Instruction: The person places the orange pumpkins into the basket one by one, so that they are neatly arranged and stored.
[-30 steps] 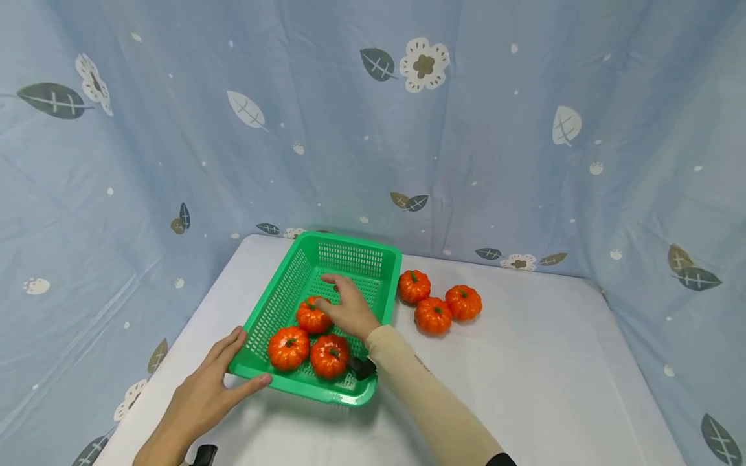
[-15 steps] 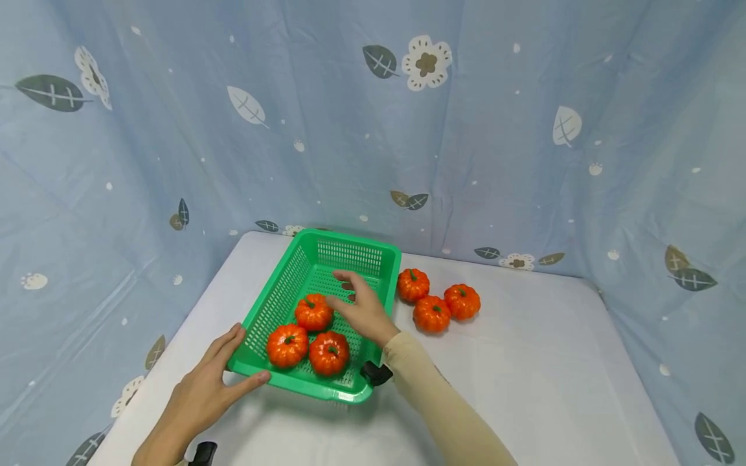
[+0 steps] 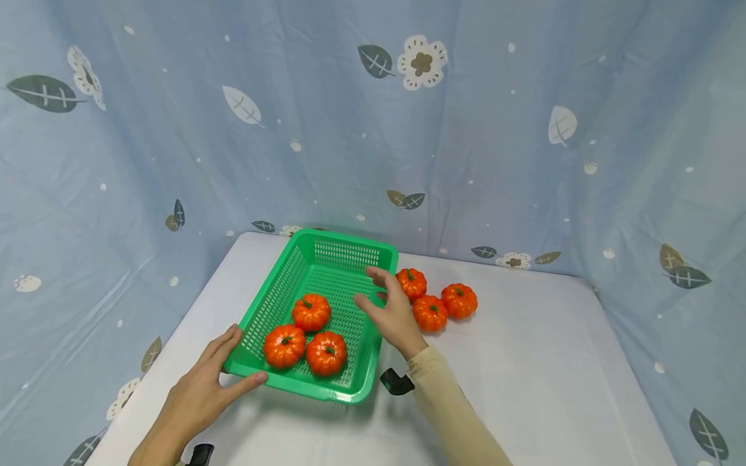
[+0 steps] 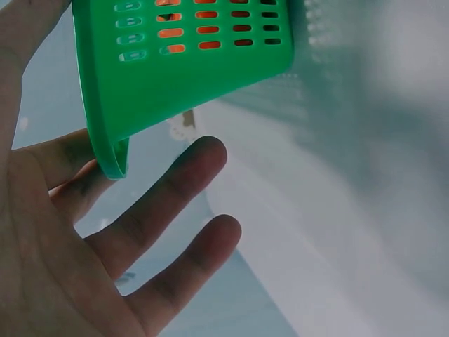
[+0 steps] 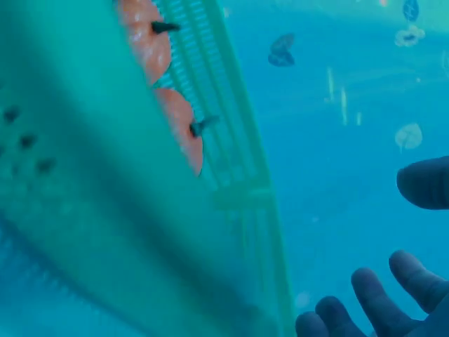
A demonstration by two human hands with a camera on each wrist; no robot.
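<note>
Head view: a green basket (image 3: 338, 278) stands toward the left of the white table (image 3: 553, 375). Inside it, near its close end, sit a middle pumpkin (image 3: 311, 312), a left pumpkin (image 3: 284, 346) and a near pumpkin (image 3: 326, 354), grouped together. The left hand (image 3: 198, 398) holds the basket's near left corner, thumb on the near rim, fingers along the outside of the left wall. Above the basket's right side hangs the right hand (image 3: 393, 317), fingers bent and apart from the thumb, holding nothing; a beige sleeve (image 3: 451, 408) covers its arm. Just beyond that hand, outside the basket, the back pumpkin (image 3: 411, 282), front pumpkin (image 3: 430, 314) and far-right pumpkin (image 3: 459, 301) form a close cluster. Blue printed cloth (image 3: 484, 116) hangs behind.

Left wrist view: two of the left hand's fingers pass behind the basket's rim; two others stretch nearly straight below it, spread apart. Orange shows through the wall slots.

Right wrist view: the basket fills the left, with two stemmed pumpkins partly visible. At lower right, the right hand's fingertips and thumb stand well apart, with nothing between them.
</note>
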